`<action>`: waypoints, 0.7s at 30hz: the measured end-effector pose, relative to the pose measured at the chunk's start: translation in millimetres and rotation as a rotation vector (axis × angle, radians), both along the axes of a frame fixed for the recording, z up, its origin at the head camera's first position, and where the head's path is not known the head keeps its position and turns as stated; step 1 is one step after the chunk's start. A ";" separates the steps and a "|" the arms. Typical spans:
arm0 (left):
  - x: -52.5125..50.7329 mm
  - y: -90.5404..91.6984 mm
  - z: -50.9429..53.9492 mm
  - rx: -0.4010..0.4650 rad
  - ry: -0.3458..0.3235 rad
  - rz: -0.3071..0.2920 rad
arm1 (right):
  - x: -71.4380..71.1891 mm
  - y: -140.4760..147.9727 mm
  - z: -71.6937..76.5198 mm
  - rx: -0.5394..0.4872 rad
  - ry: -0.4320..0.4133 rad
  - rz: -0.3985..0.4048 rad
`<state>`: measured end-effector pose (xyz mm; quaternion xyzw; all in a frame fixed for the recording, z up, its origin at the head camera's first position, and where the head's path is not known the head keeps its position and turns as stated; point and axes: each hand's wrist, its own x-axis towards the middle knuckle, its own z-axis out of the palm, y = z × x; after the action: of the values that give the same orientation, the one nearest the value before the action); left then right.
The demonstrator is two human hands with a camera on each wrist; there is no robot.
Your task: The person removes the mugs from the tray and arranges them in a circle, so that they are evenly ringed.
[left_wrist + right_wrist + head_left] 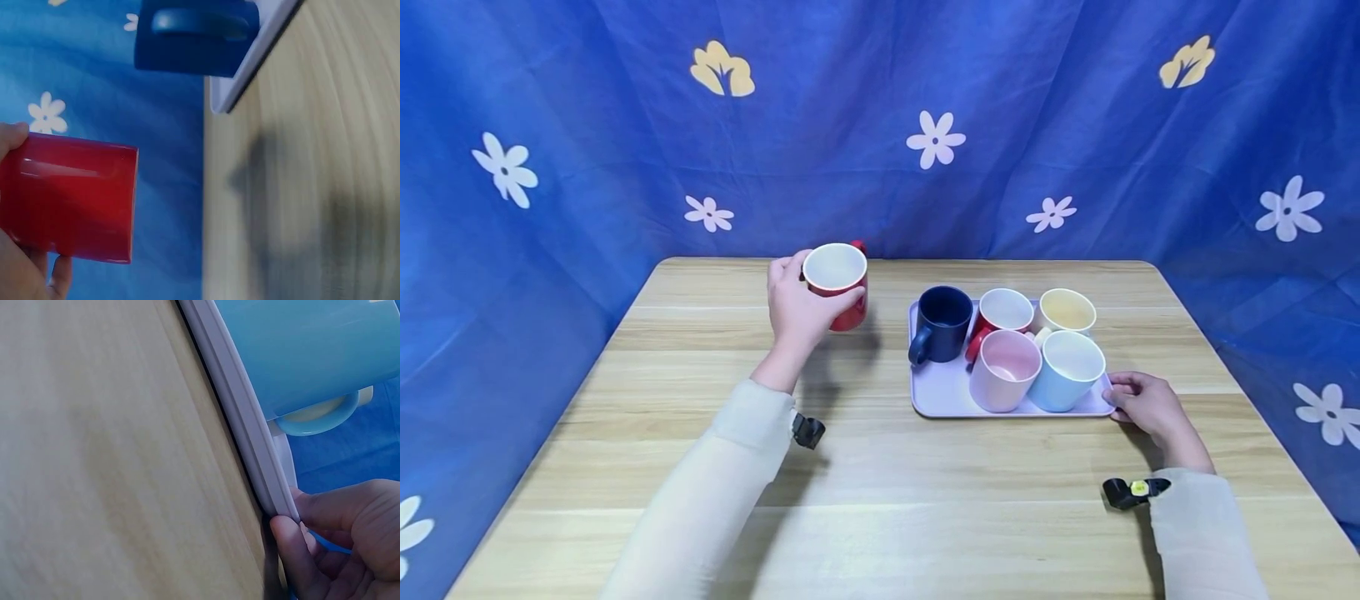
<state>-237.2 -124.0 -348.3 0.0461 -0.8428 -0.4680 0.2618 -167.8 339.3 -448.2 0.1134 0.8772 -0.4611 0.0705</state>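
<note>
L hand point(797, 302): grasping red mug point(72, 197), lifted off table point(880, 467), left of tray point(947, 392)
R hand point(1153, 408): pinching tray's near-rt corner
On tray: 5 mugs point(1011, 367) of 6 in view
Off tray: just held red mug

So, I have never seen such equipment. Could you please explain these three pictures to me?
No robot here, just a person working bare-handed. The wide picture comes from a camera on the person's head; the two close ones come from the left wrist camera and the right wrist camera. On the wooden table lies a pale purple tray carrying a dark blue mug, a red mug, a yellow mug, a pink mug and a light blue mug. The left hand holds another red mug above the table; the right hand pinches the tray's corner.
</note>
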 end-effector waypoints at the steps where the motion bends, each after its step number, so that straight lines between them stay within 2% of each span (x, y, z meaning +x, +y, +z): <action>1: -2.2 -2.0 -2.4 0.002 -0.004 0.010 | 0.0 0.1 0.0 -0.001 -0.001 -0.001; 12: -20.0 -14.6 -24.3 0.073 -0.010 0.121 | -0.5 -0.7 0.1 0.016 -0.022 -0.009; 21: -34.1 -24.7 -35.9 0.069 -0.100 0.236 | -0.2 -1.6 1.0 0.018 -0.023 -0.014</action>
<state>-271.3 -148.7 -384.2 0.1772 -0.8268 -0.4598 0.2711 -168.0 337.7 -447.2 0.1254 0.8797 -0.4523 0.0761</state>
